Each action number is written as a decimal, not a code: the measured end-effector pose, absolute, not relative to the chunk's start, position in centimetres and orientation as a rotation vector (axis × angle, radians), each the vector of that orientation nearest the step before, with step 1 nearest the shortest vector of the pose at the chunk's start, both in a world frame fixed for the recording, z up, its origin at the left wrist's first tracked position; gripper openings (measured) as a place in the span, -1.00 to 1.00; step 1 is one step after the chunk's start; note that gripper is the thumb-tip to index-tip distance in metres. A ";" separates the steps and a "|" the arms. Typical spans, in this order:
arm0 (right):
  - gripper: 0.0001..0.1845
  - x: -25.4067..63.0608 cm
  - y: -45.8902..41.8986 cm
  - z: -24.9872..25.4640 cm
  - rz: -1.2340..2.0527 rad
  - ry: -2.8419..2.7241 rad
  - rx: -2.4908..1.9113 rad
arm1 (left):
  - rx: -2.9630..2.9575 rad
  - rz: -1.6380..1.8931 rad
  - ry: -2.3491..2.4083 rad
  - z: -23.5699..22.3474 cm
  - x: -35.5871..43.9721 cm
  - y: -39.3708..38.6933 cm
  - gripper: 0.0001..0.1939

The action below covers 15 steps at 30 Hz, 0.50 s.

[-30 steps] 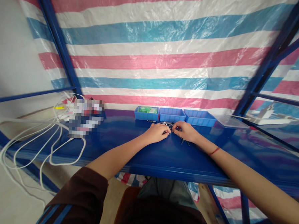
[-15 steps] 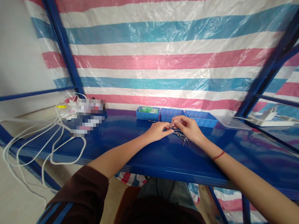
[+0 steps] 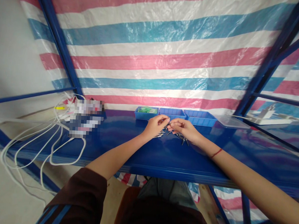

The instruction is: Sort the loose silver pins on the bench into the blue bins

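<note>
Left hand (image 3: 154,126) and right hand (image 3: 187,130) each press thumb to fingers, beside slim silvery metal pins (image 3: 159,135) probably kept within fingertip reach; what they pinch, I cannot tell.

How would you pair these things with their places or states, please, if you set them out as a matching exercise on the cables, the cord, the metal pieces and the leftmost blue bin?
Things
1. White cables
2. Red cord
3. Thin metal pieces
4. Leftmost blue bin

Places or states
A. On the table, by the left hand and right hand
B. Holding something green
C. Looped at the table's left end
D. Around the right forearm

Right pairs: 1-C, 2-D, 3-A, 4-B
</note>
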State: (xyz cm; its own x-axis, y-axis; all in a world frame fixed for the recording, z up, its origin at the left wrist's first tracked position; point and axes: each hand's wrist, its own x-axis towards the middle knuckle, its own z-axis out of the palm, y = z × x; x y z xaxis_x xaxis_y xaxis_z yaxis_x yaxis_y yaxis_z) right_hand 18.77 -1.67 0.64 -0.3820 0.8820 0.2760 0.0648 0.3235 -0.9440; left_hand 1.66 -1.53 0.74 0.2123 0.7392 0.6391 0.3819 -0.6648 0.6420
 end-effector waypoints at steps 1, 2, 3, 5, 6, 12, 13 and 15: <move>-0.63 18.7 -1.7 0.6 1.167 -1.738 -0.842 | 2.149 1.438 1.036 0.8 1.7 -1.6 -0.78; -0.63 18.7 -1.8 0.6 1.166 -1.767 -0.832 | 2.153 1.438 1.027 0.8 1.7 -1.7 -0.78; -0.62 18.7 -1.8 0.7 1.165 -1.795 -0.829 | 2.160 1.435 1.019 0.8 1.8 -1.7 -0.79; -0.61 18.7 -1.8 0.7 1.166 -1.845 -0.837 | 2.171 1.438 0.997 0.9 1.8 -1.8 -0.80; -0.60 18.8 -1.8 0.7 1.167 -1.865 -0.842 | 2.174 1.444 0.984 0.9 1.9 -1.9 -0.80; -0.60 18.8 -1.7 0.6 1.136 -1.905 -0.811 | 2.210 1.440 0.959 0.9 1.9 -2.0 -0.81; -0.61 18.8 -1.7 0.6 1.130 -1.900 -0.799 | 2.219 1.436 0.957 0.9 1.9 -2.0 -0.81; -0.62 18.7 -1.9 0.7 1.111 -1.885 -0.784 | 2.228 1.432 0.950 0.9 1.8 -2.0 -0.80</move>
State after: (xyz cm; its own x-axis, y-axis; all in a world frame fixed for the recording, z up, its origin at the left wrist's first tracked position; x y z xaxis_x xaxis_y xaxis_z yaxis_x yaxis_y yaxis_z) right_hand 18.68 -1.87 0.65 -0.4927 0.8093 0.3198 0.1120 0.4234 -0.8990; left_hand 1.84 -2.01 0.93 0.2739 0.6843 0.6758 0.3565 -0.7249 0.5895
